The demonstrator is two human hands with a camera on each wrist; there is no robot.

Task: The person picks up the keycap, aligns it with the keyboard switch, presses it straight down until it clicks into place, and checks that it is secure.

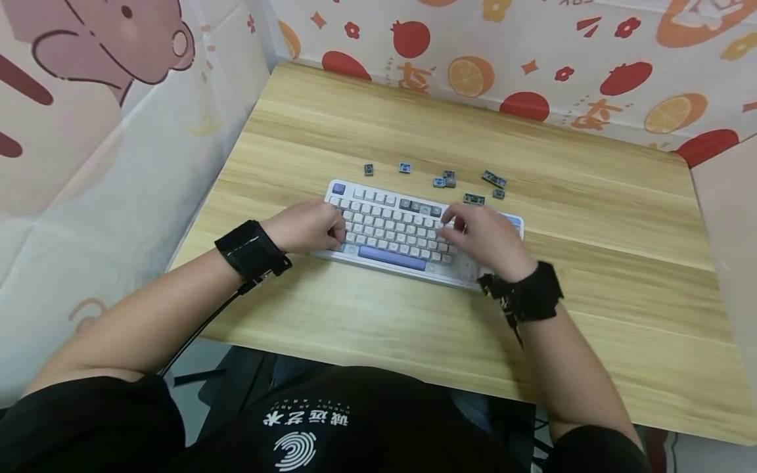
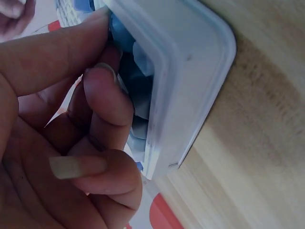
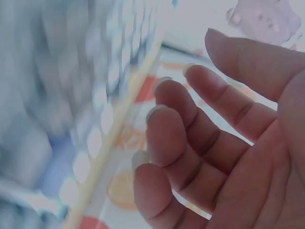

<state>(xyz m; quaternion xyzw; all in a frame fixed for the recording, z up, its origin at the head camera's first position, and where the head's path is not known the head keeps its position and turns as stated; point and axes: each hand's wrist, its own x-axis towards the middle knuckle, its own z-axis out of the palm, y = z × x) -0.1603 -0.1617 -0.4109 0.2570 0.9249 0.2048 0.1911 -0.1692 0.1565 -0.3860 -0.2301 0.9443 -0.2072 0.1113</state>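
A white keyboard (image 1: 390, 230) with pale keys and a purple space bar (image 1: 391, 257) lies on the table. At its left end is my left hand (image 1: 310, 226), fingers curled down over the edge keys. The left wrist view shows that thumb and a fingertip pinching at a dark grey-blue keycap (image 2: 123, 36) just inside the white rim; the fingers partly hide it. Over the keyboard's right part hovers my right hand (image 1: 487, 236). In the right wrist view its fingers (image 3: 167, 136) are loosely bent, apart from the thumb, with nothing between them.
Behind the keyboard lie several small dark pieces that look like upturned keycaps, among them a wide one (image 1: 493, 178) and a small one (image 1: 405, 168). The wooden table (image 1: 621, 263) meets a fruit-printed cloth (image 1: 467, 39) at the back and another cloth (image 1: 148, 131) on the left.
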